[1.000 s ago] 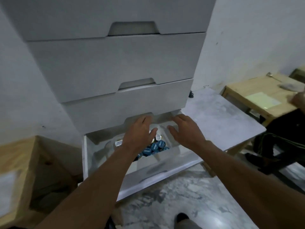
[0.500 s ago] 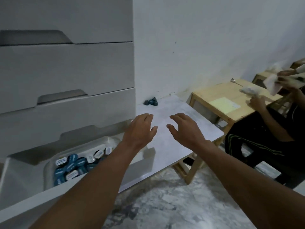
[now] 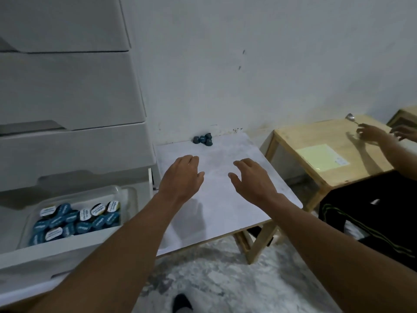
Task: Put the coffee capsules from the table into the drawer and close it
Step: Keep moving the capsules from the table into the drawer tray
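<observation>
A small cluster of dark blue coffee capsules [image 3: 203,139] sits at the far edge of the white table [image 3: 225,213], against the wall. My left hand [image 3: 180,177] and my right hand [image 3: 252,179] hover over the table's middle, fingers spread, both empty, short of the cluster. At lower left the bottom drawer [image 3: 45,263] of the grey cabinet stands pulled out. Inside it a clear plastic tub [image 3: 129,195] holds several blue and white-lidded capsules [image 3: 76,220].
The grey cabinet [image 3: 67,86] with its upper drawers shut rises at left. A wooden table [image 3: 327,152] with a yellow sheet and a spoon stands at right, where another person's hands [image 3: 372,134] and dark-clothed legs are. Marbled floor lies below.
My view has swung right from the drawer to the table. Both hands left the tub in the drawer and now reach out over the table toward the capsule cluster.
</observation>
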`<state>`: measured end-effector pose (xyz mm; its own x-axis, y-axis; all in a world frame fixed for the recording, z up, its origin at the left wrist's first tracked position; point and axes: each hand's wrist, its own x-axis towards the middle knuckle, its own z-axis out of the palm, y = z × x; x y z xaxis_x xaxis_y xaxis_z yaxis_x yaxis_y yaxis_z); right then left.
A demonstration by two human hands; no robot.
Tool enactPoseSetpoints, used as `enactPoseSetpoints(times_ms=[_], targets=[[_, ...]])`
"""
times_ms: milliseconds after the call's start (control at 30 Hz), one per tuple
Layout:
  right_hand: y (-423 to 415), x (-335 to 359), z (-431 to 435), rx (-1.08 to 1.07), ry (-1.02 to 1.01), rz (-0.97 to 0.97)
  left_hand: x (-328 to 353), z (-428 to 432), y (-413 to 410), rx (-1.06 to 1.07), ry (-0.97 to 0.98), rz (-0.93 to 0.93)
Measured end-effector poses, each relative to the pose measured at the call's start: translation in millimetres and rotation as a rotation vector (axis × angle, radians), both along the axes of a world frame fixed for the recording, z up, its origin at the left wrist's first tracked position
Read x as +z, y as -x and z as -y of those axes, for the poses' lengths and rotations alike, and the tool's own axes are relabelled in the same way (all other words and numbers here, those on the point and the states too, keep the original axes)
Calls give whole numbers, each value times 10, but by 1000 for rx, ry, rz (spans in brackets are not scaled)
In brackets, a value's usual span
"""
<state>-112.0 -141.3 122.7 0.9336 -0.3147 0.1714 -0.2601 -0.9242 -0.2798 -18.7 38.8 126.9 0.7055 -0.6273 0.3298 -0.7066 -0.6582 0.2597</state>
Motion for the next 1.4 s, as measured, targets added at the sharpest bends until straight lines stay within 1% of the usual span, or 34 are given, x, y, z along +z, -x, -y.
enactPoseSetpoints(times_ms=[200, 433, 567, 667, 800, 1000, 1133, 1233, 1400], targets=[[-603, -157, 360, 39, -29, -4, -206, 414, -574, 38, -29, 11], [-1437, -277, 770, 39, -67, -41, -379, 976, -1296, 24, -53, -87], [-1826, -398, 925, 51, -82, -80, -492, 1105, -1692, 59, -25, -121], [-2084, -482, 1022, 84, -95, -120, -584, 1186, -1934, 76, -45, -104], [-2469, -557, 1186, 135, -133, -151, -683, 1353, -2223, 138, -18, -120], [-2944, -765, 1349, 165, -167, -189, -828, 1597, -2558, 163, -51, -121], [-3201, -954, 1406, 168, -183, -205, -974, 1729, -2835, 173, -58, -194], [-3342, -1093, 1435, 143, -206, -216, -1147, 1812, -3024, 143, -126, -199], [-3538, -1290, 1475, 114, -240, -263, -1401, 1943, -3223, 128, -181, -234]])
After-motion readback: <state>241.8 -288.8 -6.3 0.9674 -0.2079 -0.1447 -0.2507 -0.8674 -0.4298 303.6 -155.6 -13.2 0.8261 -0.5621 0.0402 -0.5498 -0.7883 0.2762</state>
